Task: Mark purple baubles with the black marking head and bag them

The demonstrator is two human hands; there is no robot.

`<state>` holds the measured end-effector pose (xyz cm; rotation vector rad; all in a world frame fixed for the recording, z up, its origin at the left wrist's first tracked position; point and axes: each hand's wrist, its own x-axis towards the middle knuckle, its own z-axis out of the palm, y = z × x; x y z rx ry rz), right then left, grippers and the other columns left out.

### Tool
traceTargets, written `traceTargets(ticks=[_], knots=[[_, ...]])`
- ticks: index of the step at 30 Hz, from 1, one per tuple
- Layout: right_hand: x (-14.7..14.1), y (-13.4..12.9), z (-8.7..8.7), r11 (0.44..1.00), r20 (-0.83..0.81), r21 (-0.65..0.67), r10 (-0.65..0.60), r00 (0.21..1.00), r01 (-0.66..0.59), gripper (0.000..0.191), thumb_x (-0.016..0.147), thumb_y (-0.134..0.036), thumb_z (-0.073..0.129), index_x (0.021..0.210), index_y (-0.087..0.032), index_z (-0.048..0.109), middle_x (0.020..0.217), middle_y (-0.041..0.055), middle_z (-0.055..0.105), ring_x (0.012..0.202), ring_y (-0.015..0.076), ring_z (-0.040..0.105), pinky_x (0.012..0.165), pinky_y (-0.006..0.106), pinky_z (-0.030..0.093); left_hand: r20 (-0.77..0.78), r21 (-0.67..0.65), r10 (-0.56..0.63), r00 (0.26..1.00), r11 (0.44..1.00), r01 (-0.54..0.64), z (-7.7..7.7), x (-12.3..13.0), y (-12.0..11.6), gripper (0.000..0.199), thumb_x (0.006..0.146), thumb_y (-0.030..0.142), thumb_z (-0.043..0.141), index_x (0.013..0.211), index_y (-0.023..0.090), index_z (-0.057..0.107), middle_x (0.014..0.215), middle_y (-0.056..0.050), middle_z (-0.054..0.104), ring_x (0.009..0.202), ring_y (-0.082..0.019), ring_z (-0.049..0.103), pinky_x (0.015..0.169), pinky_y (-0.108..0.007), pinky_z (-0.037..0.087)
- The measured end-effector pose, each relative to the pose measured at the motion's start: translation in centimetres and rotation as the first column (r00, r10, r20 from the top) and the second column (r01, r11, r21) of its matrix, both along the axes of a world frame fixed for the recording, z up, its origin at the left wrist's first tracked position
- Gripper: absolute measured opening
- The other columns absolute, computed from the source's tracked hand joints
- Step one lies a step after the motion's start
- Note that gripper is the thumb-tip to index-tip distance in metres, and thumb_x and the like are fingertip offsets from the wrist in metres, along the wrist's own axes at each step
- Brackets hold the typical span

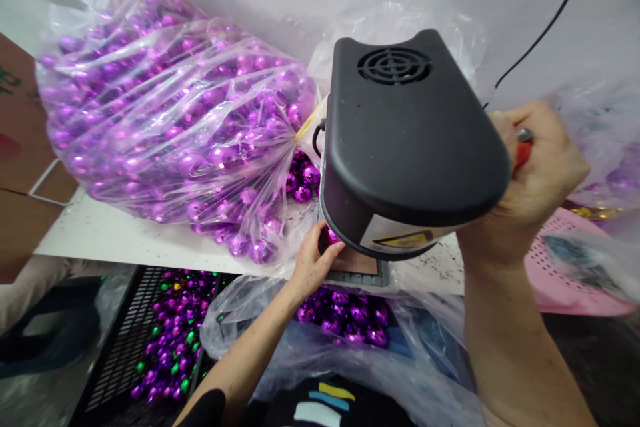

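A black machine (410, 140) with a round vent on top stands over the white table. Beneath its front edge, my left hand (314, 259) is closed on a shiny purple ball (331, 235), partly hidden by the machine. The ball is above the machine's grey base (383, 273), which has a brown plate (355, 263). To the right of the housing, my right hand (543, 160) is wrapped round a handle with a red part (523, 150) and a metal end. Most of the handle is hidden by the fingers.
A large clear bag of purple balls (175, 120) fills the table's left side. An open bag of purple balls (350, 317) lies below the table edge. At lower left is a black crate (115, 340); at right, a pink basket (565, 280). A black cable (545, 30) hangs behind.
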<state>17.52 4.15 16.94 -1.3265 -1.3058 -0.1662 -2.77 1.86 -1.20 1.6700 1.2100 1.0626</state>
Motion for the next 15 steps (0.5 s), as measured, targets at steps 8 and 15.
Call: traceTargets(ticks=[8, 15], knots=[[0.0, -0.1, 0.0, 1.000, 0.000, -0.016, -0.023, 1.000, 0.023, 0.052, 0.096, -0.062, 0.038, 0.075, -0.016, 0.050, 0.059, -0.0072, 0.033, 0.058, 0.0024, 0.032, 0.057, 0.023, 0.027, -0.271, 0.131, -0.136, 0.953, 0.976, 0.177, -1.2, 1.5, -0.8, 0.028, 0.095, 0.040, 0.056, 0.111, 0.018, 0.064, 0.121, -0.015, 0.066, 0.118, -0.031, 0.059, 0.105, -0.053, 0.045], [0.0, -0.2, -0.2, 1.000, -0.005, -0.014, -0.026, 1.000, 0.026, 0.040, 0.097, -0.049, 0.047, 0.075, -0.016, 0.052, 0.061, -0.0074, 0.034, 0.058, 0.0019, 0.032, 0.057, 0.023, 0.027, -0.275, 0.026, -0.161, 0.948, 0.984, 0.174, 0.1, 2.1, -0.2, 0.032, 0.094, 0.040, 0.055, 0.121, 0.024, 0.062, 0.128, -0.010, 0.064, 0.125, -0.030, 0.054, 0.118, -0.053, 0.032]])
